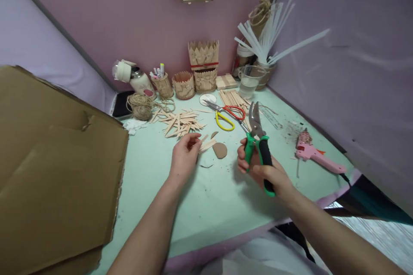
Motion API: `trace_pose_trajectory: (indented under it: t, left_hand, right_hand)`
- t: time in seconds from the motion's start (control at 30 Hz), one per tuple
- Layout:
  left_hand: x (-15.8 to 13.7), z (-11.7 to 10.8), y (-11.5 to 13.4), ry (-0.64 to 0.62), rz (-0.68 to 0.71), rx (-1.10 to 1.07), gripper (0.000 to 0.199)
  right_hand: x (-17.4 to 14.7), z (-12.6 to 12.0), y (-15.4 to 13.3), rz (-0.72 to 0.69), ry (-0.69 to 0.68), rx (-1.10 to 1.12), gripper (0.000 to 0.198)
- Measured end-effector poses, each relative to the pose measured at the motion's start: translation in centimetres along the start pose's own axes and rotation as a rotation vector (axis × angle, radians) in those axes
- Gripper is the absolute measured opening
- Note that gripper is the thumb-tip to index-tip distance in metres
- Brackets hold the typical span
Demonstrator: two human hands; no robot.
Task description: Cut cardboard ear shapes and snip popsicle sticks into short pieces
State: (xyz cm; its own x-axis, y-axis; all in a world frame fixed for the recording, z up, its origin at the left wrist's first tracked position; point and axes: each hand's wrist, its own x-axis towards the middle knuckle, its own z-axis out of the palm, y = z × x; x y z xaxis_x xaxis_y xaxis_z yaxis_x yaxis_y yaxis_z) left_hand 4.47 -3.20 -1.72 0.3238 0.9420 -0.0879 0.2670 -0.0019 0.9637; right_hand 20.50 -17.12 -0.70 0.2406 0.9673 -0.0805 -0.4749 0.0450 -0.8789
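My left hand (186, 151) is closed with thumb and fingers pinching thin wooden craft sticks (208, 145), whose ends stick out to the right. Just past them lies a flat, rounded brown piece (220, 150), and a smaller brown offcut (214, 135) is behind it. In my right hand (263, 169) is a pair of pruning shears (256, 122), gripped by its green and black handles. The blades point up and away from me, and the handles are somewhat apart. Beyond the left hand spreads a pile of cut stick pieces (183, 122).
Scissors with red and yellow handles (225, 116) lie ahead of the shears. A pink glue gun (318, 157) rests at right, near a clear cup of water (250, 84). Stick-covered pots (183, 86) line the back wall. A large cardboard sheet (61, 172) blocks the left.
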Motion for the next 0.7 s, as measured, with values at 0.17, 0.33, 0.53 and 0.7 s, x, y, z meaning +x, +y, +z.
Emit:
trace_pose_trajectory:
  t: [0.17, 0.33, 0.53, 0.7]
  left_hand:
    - [0.5, 0.4, -0.9, 0.036, 0.253, 0.281, 0.019]
    - [0.8, 0.9, -1.3, -0.017, 0.245, 0.313, 0.022]
    - [1.4, -0.7, -1.4, 0.153, 0.218, 0.265, 0.022]
    - [2.4, -2.6, -1.5, 0.307, 0.229, 0.221, 0.022]
  right_hand:
    - [1.9, -0.8, 2.8, -0.121, 0.067, -0.038, 0.046]
    - [1.8, -1.3, 4.3, -0.119, 0.079, -0.093, 0.047]
    - [1.6, -1.8, 4.4, -0.134, 0.086, -0.117, 0.046]
    - [1.5, -2.0, 4.6, -0.131, 0.094, -0.079, 0.045]
